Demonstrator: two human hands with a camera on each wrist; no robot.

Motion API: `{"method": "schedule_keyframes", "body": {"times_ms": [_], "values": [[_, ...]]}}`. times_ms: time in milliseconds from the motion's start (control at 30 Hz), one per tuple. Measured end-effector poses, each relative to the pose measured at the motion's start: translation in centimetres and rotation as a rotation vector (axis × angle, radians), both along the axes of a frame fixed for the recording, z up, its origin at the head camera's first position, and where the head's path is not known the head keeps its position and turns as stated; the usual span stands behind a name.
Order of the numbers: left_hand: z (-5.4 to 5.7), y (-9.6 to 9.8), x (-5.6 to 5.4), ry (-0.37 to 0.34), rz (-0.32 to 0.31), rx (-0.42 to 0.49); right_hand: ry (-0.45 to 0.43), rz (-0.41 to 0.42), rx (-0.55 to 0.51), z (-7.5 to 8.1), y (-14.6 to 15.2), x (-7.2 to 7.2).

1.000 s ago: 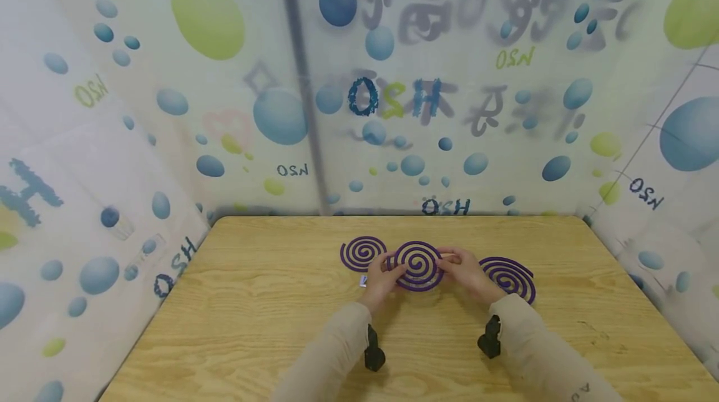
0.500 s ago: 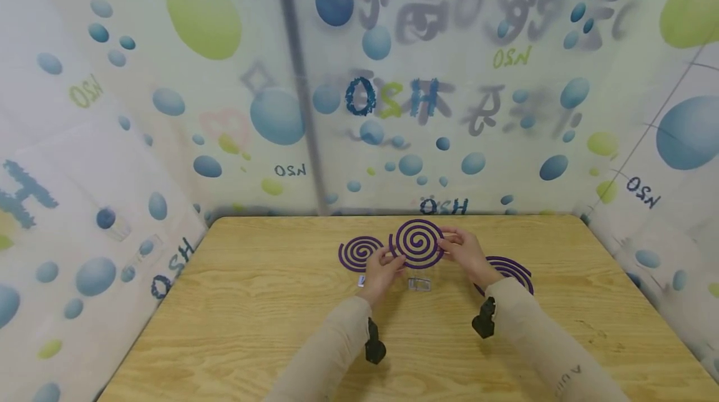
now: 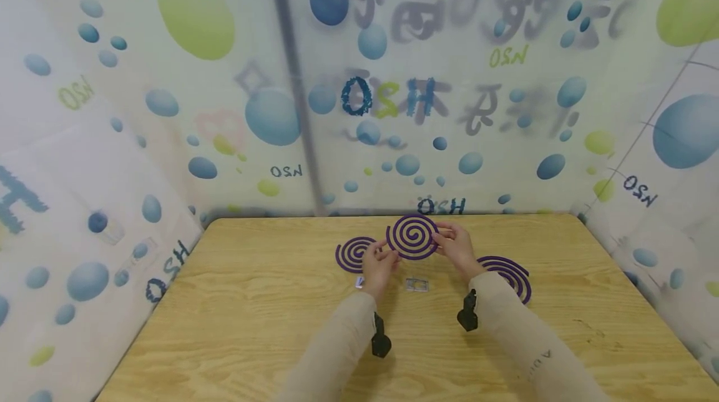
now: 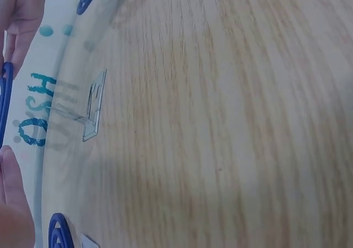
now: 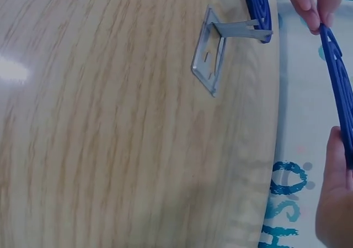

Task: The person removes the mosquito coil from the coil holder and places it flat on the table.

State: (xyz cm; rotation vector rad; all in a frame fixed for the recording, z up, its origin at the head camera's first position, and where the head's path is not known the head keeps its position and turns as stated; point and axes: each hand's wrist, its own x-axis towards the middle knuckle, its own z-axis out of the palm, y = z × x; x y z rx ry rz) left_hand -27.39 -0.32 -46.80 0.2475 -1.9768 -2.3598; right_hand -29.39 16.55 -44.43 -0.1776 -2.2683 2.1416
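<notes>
A purple mosquito coil (image 3: 413, 236) is held up above the far part of the table, its flat spiral face toward me. My left hand (image 3: 379, 268) pinches its lower left rim. At the right rim, thumb and fingers of my right hand (image 3: 457, 249) grip it. Seen edge-on in the right wrist view, the coil (image 5: 337, 82) spans both hands. Below it on the table lies a small metal coil stand (image 3: 417, 284), with a thin prong (image 5: 237, 29) bent upright from its frame.
Another purple coil (image 3: 354, 254) lies behind my left hand, and one more coil (image 3: 513, 274) is partly covered by my right sleeve. A small metal piece (image 3: 359, 282) sits beside my left wrist. Patterned walls (image 3: 236, 190) enclose the wooden table (image 3: 253, 302).
Both hands have raised the coil up and away from the stand, which was hidden behind it and now shows on the table. The other coils stay on the table.
</notes>
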Motion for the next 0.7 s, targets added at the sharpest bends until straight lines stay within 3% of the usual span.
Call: {"method": "schedule_keyframes", "body": {"times_ms": [333,533,633,700], "values": [[-1.2,0.1,-0.5,-0.008,0.071,-0.065,-0.039,-0.065,0.082,-2.6,-0.6,-0.8],[-2.3,-0.4,-0.9,0.053,0.036,-0.237,-0.098,-0.045,0.114,-3.1,-0.8,-0.6],[-2.3,-0.5,-0.9,0.032,-0.003,-0.284,-0.120,-0.029,0.120,-3.2,-0.8,-0.5],[-1.9,-0.5,-0.7,-0.022,-0.030,-0.311,-0.135,-0.021,0.132,-3.2,-0.8,-0.3]]}}
